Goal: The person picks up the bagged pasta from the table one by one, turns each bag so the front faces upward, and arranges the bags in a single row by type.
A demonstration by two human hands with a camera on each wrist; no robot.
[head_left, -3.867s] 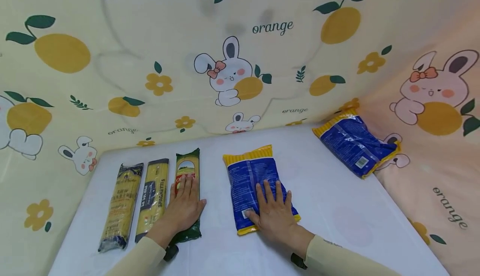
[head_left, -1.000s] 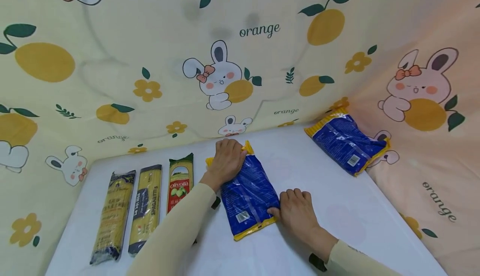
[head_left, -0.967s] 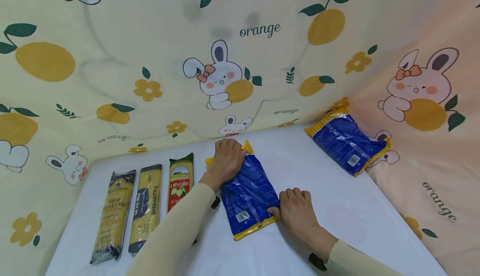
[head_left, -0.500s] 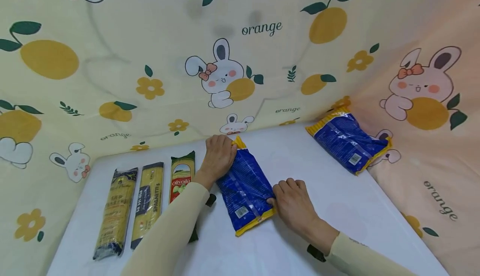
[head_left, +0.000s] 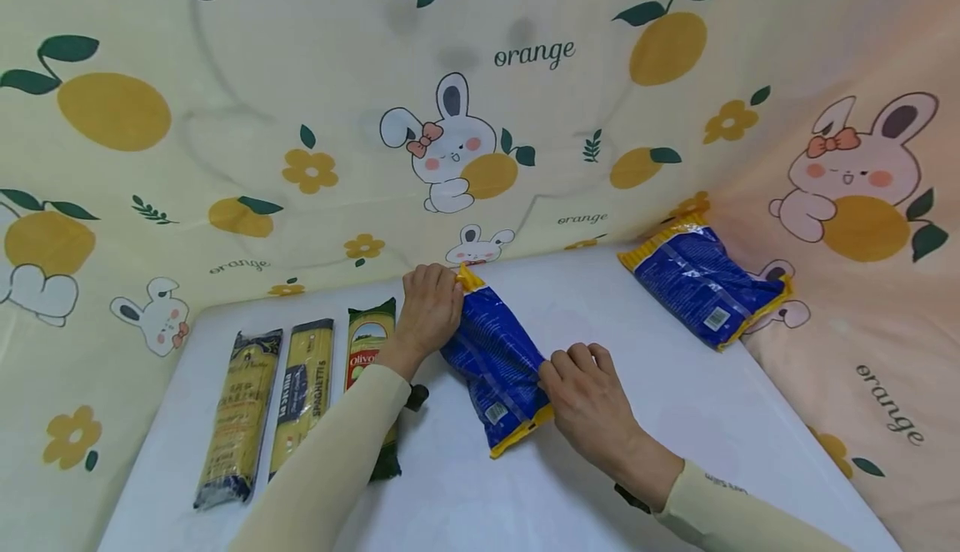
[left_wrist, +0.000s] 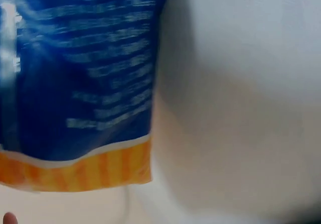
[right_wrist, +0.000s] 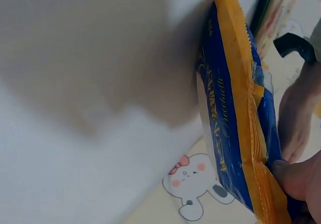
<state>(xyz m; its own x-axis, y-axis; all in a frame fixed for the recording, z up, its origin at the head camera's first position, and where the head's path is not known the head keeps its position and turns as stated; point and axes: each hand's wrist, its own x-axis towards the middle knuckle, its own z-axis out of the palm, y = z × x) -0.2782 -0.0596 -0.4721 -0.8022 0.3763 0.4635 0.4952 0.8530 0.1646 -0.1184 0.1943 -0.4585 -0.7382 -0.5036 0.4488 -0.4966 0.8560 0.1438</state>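
Observation:
Between both hands in the head view, a blue pasta bag (head_left: pixel 495 352) with yellow ends stands tilted, partly raised from the table. My left hand (head_left: pixel 429 310) grips its far end near the upper left corner. At the near right edge, my right hand (head_left: pixel 588 398) pinches the bag, fingers curled. The left wrist view shows the bag's printed back (left_wrist: pixel 90 83) and striped yellow end. In the right wrist view the yellow seam and gold lettering on the pasta bag (right_wrist: pixel 220 98) face the camera, with my right thumb (right_wrist: pixel 301 179) pressed against it.
To the left lie a spaghetti pack (head_left: pixel 238 419) in clear wrap, a La Sicilia-like spaghetti pack (head_left: pixel 303 393) and a green-topped Olivoilà pack (head_left: pixel 369 335), partly behind my left arm. A second blue bag (head_left: pixel 705 285) leans at the far right corner of the white table (head_left: pixel 675 469).
Earlier, my left hand rested on the green pack and my right hand lay on the bag. Now both grip the bag; over the last second it has tilted, its right edge rising.

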